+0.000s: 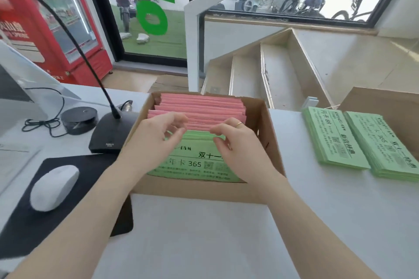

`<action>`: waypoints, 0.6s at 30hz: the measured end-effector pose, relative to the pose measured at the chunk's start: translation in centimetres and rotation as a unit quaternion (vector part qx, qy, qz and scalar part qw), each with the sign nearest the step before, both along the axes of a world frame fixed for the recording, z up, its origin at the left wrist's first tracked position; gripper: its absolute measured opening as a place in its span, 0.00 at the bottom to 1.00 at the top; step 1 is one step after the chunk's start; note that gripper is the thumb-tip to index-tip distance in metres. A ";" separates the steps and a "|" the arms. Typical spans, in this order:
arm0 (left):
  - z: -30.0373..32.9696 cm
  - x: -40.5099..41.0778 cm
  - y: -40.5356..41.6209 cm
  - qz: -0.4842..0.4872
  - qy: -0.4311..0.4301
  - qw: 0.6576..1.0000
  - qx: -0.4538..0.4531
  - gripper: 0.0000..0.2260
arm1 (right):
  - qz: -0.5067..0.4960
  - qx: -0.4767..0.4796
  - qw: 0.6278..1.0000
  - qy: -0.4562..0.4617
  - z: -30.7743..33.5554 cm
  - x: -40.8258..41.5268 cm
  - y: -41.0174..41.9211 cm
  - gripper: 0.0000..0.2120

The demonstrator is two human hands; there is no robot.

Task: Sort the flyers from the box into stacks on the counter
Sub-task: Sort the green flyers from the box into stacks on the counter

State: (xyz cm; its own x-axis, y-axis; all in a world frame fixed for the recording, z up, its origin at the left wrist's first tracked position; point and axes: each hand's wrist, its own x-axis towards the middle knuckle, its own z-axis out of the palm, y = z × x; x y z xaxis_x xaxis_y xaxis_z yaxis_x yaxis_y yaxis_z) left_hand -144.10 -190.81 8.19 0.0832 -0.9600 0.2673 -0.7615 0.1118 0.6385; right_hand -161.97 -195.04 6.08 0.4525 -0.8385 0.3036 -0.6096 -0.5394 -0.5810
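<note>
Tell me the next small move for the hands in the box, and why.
Probably lift out the green flyers: both hands curl into them at the near end of the box, and two green stacks already lie on the counter.

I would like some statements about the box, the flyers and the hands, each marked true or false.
1. The cardboard box holds both pink flyers and green flyers. True.
2. Two green stacks lie on the counter to the right of the box. True.
3. A stack of pink flyers already lies on the counter. False: pink ones show only inside the box.
4. The left hand rests on the white mouse. False: both hands are in the box, fingers curled at the flyers.
5. The right hand wears a ring. True.
</note>
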 end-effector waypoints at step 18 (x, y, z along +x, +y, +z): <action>-3.8 8.7 -2.6 -0.244 -0.162 0.954 -0.065 0.08 | -0.088 -0.023 0.969 0.228 -0.7 5.7 1.3 0.12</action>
State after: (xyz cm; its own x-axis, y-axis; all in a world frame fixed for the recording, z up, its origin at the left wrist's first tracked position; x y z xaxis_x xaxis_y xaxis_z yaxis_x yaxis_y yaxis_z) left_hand -135.39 -193.38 4.35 -0.4729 -0.8203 0.3217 -0.7530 0.5659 0.3359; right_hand -156.23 -193.70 5.43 0.3987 -0.9057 0.1438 -0.8828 -0.4215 -0.2073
